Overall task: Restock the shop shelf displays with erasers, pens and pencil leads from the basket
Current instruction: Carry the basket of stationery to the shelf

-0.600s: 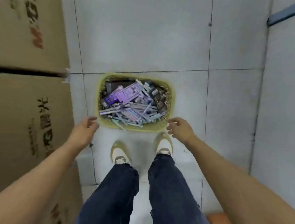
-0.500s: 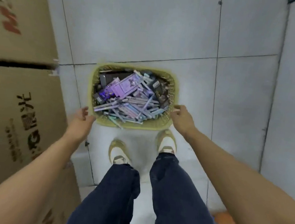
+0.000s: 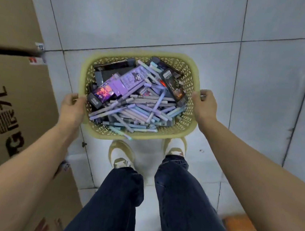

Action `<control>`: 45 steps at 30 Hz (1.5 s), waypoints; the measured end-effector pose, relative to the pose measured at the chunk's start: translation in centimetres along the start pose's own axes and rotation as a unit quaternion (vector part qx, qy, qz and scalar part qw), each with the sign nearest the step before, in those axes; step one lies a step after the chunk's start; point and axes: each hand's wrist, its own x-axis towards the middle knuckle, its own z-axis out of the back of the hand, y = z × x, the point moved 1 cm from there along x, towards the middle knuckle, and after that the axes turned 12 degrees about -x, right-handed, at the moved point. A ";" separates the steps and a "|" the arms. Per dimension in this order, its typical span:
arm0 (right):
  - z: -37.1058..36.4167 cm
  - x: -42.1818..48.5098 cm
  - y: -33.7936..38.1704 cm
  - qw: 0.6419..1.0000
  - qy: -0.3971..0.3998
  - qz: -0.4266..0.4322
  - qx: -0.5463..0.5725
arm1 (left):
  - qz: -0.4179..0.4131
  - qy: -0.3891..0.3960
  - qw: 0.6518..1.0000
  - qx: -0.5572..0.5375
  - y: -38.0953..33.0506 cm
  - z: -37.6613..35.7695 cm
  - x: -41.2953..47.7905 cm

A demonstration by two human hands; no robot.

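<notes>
As your left hand (image 3: 72, 106) and right hand (image 3: 205, 106) curl firmly on the two side rims of the basket (image 3: 143, 54), which is full of pens (image 3: 138, 112) just before your shoes (image 3: 122, 155), I judge you are at the fetching step; next, carry it level to the shelf.

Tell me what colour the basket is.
The basket is pale yellow with a perforated lattice wall; the head view shows it best.

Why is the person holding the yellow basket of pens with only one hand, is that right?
Not right. The head view shows both hands on the yellow basket of pens: the left hand grips its left rim, the right hand its right rim.
</notes>
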 end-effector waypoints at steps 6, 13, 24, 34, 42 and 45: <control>9.9 -7.9 0.7 0.998 -0.027 0.063 -0.005 | -0.091 -0.009 0.993 0.074 -5.3 3.8 -10.4; 25.3 -20.2 5.8 0.991 -0.084 0.098 0.036 | -0.166 0.015 0.986 -0.003 -19.3 9.1 -24.8; 44.0 -34.1 19.3 0.970 -0.120 0.203 0.063 | -0.238 0.045 0.959 -0.144 -37.2 19.4 -40.8; 50.0 -35.9 33.2 0.944 -0.147 0.279 0.094 | -0.271 0.015 0.953 -0.133 -52.0 23.8 -39.9; 57.1 -28.3 46.9 0.938 -0.119 0.315 0.079 | -0.269 0.019 0.949 -0.163 -67.1 20.9 -35.3; 59.9 -25.8 51.9 0.931 -0.119 0.334 0.083 | -0.255 0.017 0.948 -0.187 -72.2 19.2 -34.2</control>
